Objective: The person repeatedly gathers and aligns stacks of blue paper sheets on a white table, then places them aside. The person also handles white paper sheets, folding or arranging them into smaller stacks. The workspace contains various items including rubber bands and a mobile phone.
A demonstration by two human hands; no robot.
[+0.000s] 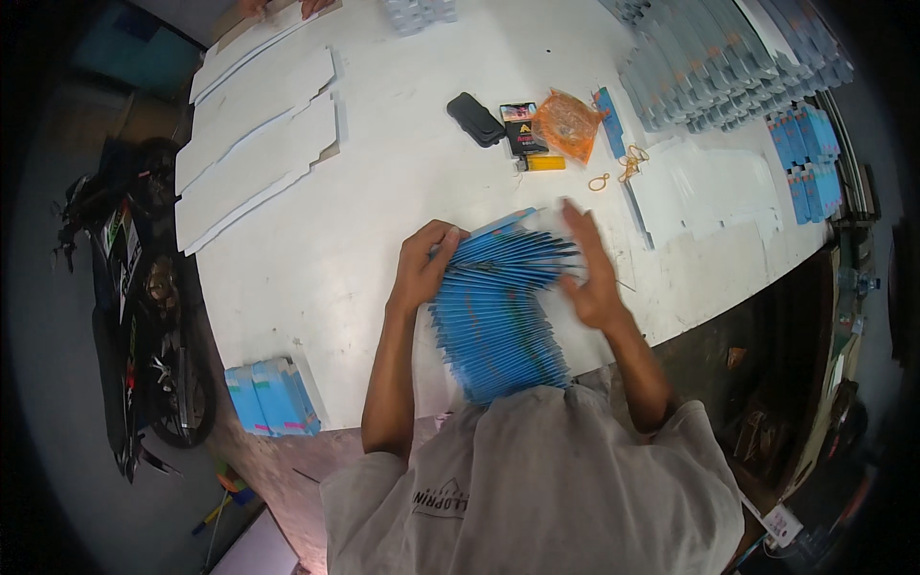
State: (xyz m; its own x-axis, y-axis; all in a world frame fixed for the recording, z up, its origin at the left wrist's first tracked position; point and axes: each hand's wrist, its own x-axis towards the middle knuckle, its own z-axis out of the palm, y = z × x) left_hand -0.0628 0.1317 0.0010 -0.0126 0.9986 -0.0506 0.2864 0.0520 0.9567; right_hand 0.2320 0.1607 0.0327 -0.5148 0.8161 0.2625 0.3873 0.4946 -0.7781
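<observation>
A long fanned row of thin blue folded cardboard pieces (503, 326) lies on the white table, running from the table's middle back to my shirt. My left hand (422, 261) is closed on the far left edge of the row, its thumb and fingers pressed on the pieces there. Just beyond the row's right edge, my right hand (596, 278) is held up with thumb and fingers apart, blurred by motion. Nothing shows in it; whether its thumb touches the pieces I cannot tell. At the far end the pieces fan out unevenly.
Beyond the row lie a black pouch (475, 119), a cigarette pack (523, 128), a yellow lighter (542, 164) and an orange packet (567, 127). Blue bundles (273, 397) sit near left. Stacked grey-blue cartons (709, 62) stand far right, white sheets (259, 163) far left. Another person's hands (314, 8) show at top.
</observation>
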